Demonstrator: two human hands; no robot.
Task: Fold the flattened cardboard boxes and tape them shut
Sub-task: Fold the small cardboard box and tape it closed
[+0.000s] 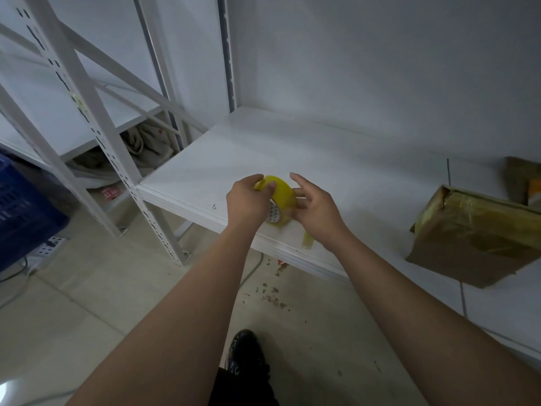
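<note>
A yellow tape roll [281,192] is held over the front edge of the white shelf [322,159]. My left hand [248,200] grips the roll from the left, fingers curled over its top. My right hand [313,206] holds its right side, index finger stretched out above it. A short strip of tape [308,241] hangs down below my right hand. A folded cardboard box [474,235] wrapped in shiny tape lies on the shelf at the right, apart from both hands.
Another brown box [521,180] stands behind the taped one at the far right. White slotted rack posts [96,136] rise at the left, a blue crate [23,206] beside them. Scraps litter the floor [272,297] under the shelf edge. My shoe [244,350] is below.
</note>
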